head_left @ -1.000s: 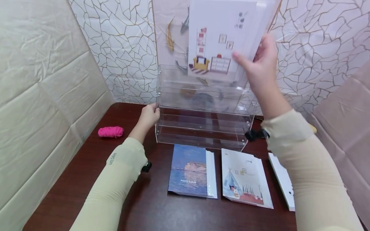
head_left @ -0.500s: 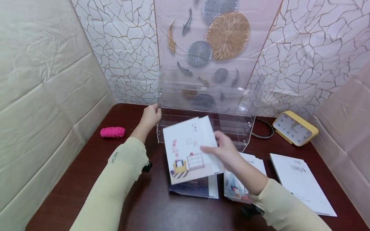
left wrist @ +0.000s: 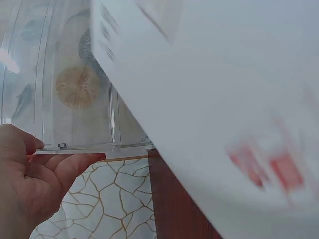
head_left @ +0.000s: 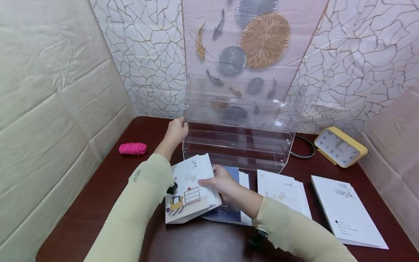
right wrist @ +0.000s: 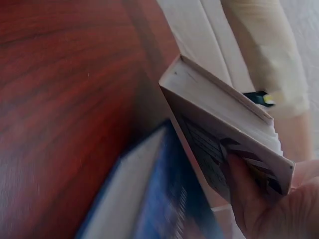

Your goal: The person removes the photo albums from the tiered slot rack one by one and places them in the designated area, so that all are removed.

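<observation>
My right hand [head_left: 227,185] grips a white photo album [head_left: 183,178] with a yellow armchair drawing, thumb on the cover. The album is tilted above the table, beside my left forearm and partly over a blue photo album [head_left: 234,209]. In the right wrist view the blue album [right wrist: 164,199] stands out close to the held one. My left hand [head_left: 176,131] holds the left side edge of a clear acrylic rack [head_left: 235,137]; in the left wrist view thumb and fingers [left wrist: 75,167] lie on either side of that edge. The held album hides much of that view.
To the right lie a white album with a drawn scene [head_left: 281,187], partly under my right sleeve, and another white album [head_left: 351,214]. A yellow clock [head_left: 340,147] and a dark cord loop [head_left: 304,147] are behind them. Pink yarn [head_left: 132,148] lies at left.
My right hand has brought the white album down from in front of the rack's top and leftward to near my left forearm. My left hand stays on the rack's edge.
</observation>
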